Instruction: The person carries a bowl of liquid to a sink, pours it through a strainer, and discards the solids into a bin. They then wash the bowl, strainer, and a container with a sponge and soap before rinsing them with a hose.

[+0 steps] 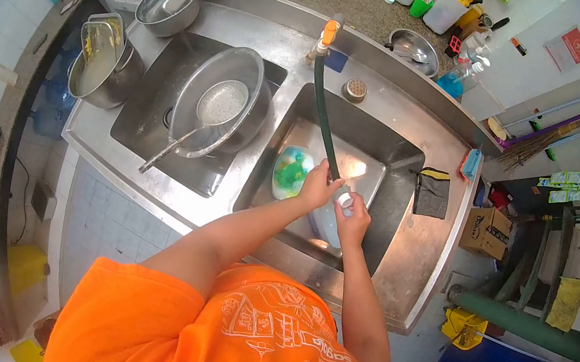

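Note:
Over the right sink basin [405, 173], my left hand [318, 187] is closed on the lower end of a dark green hose [324, 106]. The hose hangs from the tap with an orange handle [328, 32]. Just to the right, my right hand [353, 222] grips the neck of a translucent bottle [326, 223], whose white mouth shows between both hands. The bottle's body hangs inside the basin, partly hidden by my hands. Behind my left hand, a round container with green and white contents [293, 170] stands in the same basin.
In the left basin, a large bowl [186, 102] holds a strainer [222, 102]. A metal pot [125, 80] and a lidded pot [167, 19] stand farther left. A dark cloth [431, 195] lies right of the right basin, near a blue brush [470, 165]. A drain strainer [354, 90] sits behind.

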`<state>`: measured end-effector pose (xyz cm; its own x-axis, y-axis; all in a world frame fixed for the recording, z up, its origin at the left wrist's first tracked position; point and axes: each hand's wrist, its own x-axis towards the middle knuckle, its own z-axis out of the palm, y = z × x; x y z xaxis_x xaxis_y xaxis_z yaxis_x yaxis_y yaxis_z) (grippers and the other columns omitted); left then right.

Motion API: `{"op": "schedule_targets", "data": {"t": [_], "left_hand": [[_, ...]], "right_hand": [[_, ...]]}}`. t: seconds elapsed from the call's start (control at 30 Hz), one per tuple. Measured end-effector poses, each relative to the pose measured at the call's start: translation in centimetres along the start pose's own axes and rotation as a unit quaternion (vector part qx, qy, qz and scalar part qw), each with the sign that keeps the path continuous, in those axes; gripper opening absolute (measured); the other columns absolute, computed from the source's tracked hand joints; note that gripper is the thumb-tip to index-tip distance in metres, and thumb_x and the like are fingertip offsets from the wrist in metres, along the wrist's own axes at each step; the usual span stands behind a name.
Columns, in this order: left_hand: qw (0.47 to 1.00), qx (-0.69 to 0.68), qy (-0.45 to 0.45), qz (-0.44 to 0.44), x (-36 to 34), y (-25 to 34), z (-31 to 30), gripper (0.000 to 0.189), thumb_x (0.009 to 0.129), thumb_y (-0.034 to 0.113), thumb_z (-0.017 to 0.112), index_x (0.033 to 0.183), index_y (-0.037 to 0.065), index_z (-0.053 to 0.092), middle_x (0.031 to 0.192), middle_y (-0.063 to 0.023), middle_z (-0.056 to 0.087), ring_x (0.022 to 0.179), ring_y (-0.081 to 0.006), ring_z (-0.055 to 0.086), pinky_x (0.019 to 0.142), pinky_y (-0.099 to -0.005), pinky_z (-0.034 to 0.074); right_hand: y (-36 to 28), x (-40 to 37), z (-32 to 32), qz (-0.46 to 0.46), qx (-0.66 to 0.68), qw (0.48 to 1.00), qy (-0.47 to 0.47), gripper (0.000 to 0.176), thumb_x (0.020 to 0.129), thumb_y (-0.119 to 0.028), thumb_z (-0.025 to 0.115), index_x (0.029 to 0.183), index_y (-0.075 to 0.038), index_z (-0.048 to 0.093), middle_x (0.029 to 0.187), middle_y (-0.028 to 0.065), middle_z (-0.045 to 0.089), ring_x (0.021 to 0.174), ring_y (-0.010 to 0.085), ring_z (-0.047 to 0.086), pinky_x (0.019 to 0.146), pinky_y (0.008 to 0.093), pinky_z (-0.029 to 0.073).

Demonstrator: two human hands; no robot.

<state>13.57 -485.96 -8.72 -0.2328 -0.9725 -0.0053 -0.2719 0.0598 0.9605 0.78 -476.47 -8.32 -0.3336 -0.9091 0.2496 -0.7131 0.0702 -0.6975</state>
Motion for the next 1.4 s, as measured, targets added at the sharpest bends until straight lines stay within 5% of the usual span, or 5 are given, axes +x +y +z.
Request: {"op": "schedule_targets", "data": {"t": [0.3, 0.7, 0.9, 0.97, 1.4], "left_hand": [[1.0, 0.003, -0.003, 0.003, 0.3, -0.9, 0.4, 0.039, 0.082, 0.017, 0.078, 0.106, 0.0, 0.052, 0.085, -0.0169, 0.069, 0.078, -0.0301, 0.069, 0.068, -0.0406, 0.053], [0.875, -0.291, -0.293, -0.252, 5.4, -1.3, -1.5, 0.033, 0.081, 0.007, 0.082, 0.107, 0.001, 0.064, 0.093, -0.0064, 0.071, 0.084, -0.0119, 0.067, 0.067, -0.0245, 0.052], [0.907, -0.18, -0.332, -0.188, 5.4, -0.4, -3.1, 0.019, 0.079, 0.01, 0.083, 0.089, 0.005, 0.068, 0.084, -0.0048, 0.07, 0.064, -0.0084, 0.06, 0.053, -0.025, 0.049], [0.944, -0.121, -0.301, -0.067, 4.8, -0.7, -3.4, 0.02, 0.079, 0.011, 0.083, 0.089, 0.006, 0.067, 0.078, -0.004, 0.068, 0.059, -0.0088, 0.059, 0.049, -0.0258, 0.049], [0.953, -0.101, -0.286, 0.002, 5.0, 0.6, -3.2, 0.021, 0.081, 0.009, 0.08, 0.083, 0.001, 0.061, 0.07, -0.0043, 0.063, 0.058, -0.0108, 0.063, 0.051, -0.0275, 0.051]], "right_hand": [[0.0, 0.0, 0.1, 0.0, 0.006, 1.0, 0.003, 0.042, 0.073, -0.011, 0.085, 0.108, -0.006, 0.064, 0.096, 0.0163, 0.069, 0.081, 0.0331, 0.069, 0.071, 0.0415, 0.055], [0.0, -0.1, -0.1, 0.015, 0.009, 1.0, -0.002, 0.043, 0.073, -0.015, 0.085, 0.11, -0.006, 0.064, 0.098, 0.0188, 0.069, 0.087, 0.0367, 0.069, 0.075, 0.0438, 0.055], [0.4, -0.1, 0.1, -0.016, 0.007, 1.0, 0.019, 0.043, 0.074, -0.016, 0.084, 0.11, -0.006, 0.064, 0.094, 0.0183, 0.069, 0.085, 0.0368, 0.069, 0.074, 0.0446, 0.054], [0.6, -0.1, 0.2, -0.001, 0.007, 1.0, 0.003, 0.042, 0.074, -0.016, 0.084, 0.11, -0.006, 0.064, 0.095, 0.0182, 0.069, 0.085, 0.0365, 0.069, 0.074, 0.0444, 0.054], [-0.3, 0.4, 0.0, -0.02, -0.026, 0.999, 0.018, 0.039, 0.074, -0.013, 0.086, 0.106, -0.005, 0.065, 0.089, 0.0133, 0.069, 0.072, 0.0255, 0.066, 0.067, 0.036, 0.054]]}}
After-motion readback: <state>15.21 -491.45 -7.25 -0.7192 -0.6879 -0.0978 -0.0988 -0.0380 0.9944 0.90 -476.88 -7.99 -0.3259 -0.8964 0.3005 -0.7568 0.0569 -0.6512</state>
